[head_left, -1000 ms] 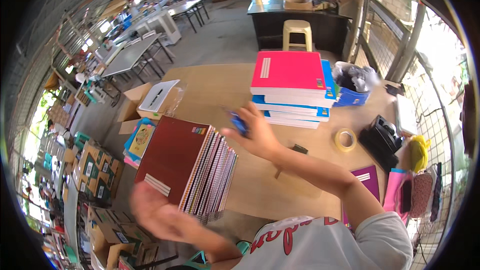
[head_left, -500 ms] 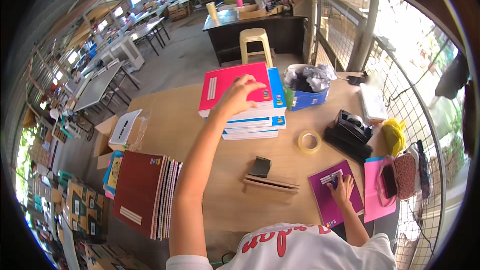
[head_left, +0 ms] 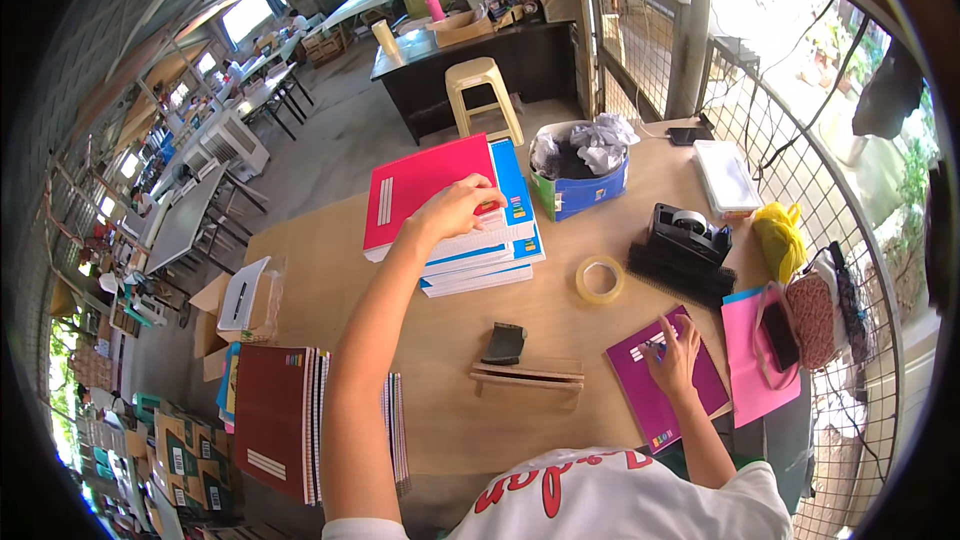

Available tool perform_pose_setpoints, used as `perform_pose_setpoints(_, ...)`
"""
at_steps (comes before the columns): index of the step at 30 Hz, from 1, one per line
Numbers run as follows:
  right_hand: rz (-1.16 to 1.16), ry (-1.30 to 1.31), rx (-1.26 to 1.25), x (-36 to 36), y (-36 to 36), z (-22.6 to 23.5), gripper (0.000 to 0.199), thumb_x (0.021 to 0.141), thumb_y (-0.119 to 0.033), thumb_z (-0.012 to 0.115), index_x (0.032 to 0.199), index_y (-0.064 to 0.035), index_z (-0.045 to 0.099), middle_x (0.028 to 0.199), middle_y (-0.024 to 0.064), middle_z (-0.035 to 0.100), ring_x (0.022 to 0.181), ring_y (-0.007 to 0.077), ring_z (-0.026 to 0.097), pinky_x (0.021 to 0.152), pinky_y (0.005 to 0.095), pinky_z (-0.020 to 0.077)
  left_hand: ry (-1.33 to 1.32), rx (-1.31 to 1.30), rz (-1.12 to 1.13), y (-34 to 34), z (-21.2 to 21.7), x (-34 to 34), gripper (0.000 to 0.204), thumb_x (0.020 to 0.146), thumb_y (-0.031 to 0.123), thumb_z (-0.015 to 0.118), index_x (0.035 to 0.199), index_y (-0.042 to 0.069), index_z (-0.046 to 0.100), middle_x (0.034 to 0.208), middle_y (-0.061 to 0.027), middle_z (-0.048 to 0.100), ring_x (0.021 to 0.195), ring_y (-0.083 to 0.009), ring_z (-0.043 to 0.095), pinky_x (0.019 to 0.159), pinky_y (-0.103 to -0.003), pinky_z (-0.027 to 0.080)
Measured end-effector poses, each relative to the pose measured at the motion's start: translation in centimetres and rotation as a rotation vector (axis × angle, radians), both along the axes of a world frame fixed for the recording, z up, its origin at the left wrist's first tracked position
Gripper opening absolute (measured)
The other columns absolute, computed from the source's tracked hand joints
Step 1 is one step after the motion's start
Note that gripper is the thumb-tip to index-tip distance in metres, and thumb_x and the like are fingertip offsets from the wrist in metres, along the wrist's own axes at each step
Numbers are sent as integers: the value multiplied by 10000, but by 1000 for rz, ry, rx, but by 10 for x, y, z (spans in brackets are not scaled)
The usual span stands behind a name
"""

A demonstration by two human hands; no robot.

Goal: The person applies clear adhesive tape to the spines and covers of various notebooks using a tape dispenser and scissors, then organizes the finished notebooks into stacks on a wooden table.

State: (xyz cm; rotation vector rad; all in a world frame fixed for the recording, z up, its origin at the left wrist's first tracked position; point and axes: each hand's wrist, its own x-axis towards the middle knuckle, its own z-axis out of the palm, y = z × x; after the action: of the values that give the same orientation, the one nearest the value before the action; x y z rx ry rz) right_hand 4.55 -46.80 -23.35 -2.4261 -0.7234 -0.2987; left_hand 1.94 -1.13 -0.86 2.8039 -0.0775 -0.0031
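Observation:
A red notebook lies on top of a stack of blue notebooks at the far middle of the table. My left hand reaches over it, its fingers bent at the red notebook's right edge. At the right, a purple notebook lies slantwise on the table. Above its white label lines, my right hand has its fingers curled round a small bluish thing, too covered to name. A dark small block and a long narrow wooden piece lie between the hands.
Maroon spiral notebooks are stacked at the near left. A tape roll, a black tape dispenser and a bin with crumpled plastic stand to the right. Farther right lie a pink folder, a phone and yellow bundle.
My left hand has come down from above the red notebook, its spread fingers now bent at the right edge. My right hand stays over the purple notebook, its fingers lifted slightly. The view has turned.

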Motion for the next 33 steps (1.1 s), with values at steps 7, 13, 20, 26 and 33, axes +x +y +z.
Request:
perform_pose_setpoints(7, 242, 189, 377, 15, 49, 72, 534, 803, -249, 811, 1261, -52, 622, 1101, 166, 574, 1009, 281, 584, 830, 375, 495, -134, -89, 82, 10, 6, -5, 466, 819, -1, 706, 1265, 106, 625, 1123, -206, 650, 1052, -371, 647, 896, -444, 528)
perform_pose_setpoints(13, 549, 1376, 781, 82, 258, 199, 878, 895, -718, 547, 1295, 63, 511, 951, 199, 662, 794, 280, 691, 699, 411, 577, -573, -99, 422, 12, -20, -33, 339, 955, 59, 574, 1294, 59, 565, 914, -274, 661, 818, -440, 678, 654, -477, 496)
perform_pose_setpoints(20, 712, 635, 699, 98, 379, 207, 333, 865, -72, 693, 1186, -1, 644, 877, 90, 701, 800, 179, 672, 736, 326, 540, -652, -31, 271, -52, -39, -92, 526, 962, 52, 579, 1469, 58, 440, 1575, -213, 340, 1472, -354, 308, 1175, -492, 266)
perform_pose_setpoints(26, 851, 439, 724, 14, 219, 243, 221, 938, -83, 671, 1147, -11, 662, 757, 21, 600, 711, 46, 520, 599, 264, 409, -1049, -782, 767, -33, -84, -177, 533, 989, 62, 592, 1478, -12, 394, 1540, -143, 407, 1433, -226, 361, 1153, -434, 309)
perform_pose_setpoints(33, 721, 576, 367, -88, 167, 138, 466, 814, 149, 546, 1212, -62, 667, 855, 96, 695, 661, 190, 629, 638, 283, 498, -633, -1246, 697, -35, -211, -248, 283, 897, -70, 652, 1163, 24, 631, 984, -16, 688, 890, -106, 635, 833, -249, 493)
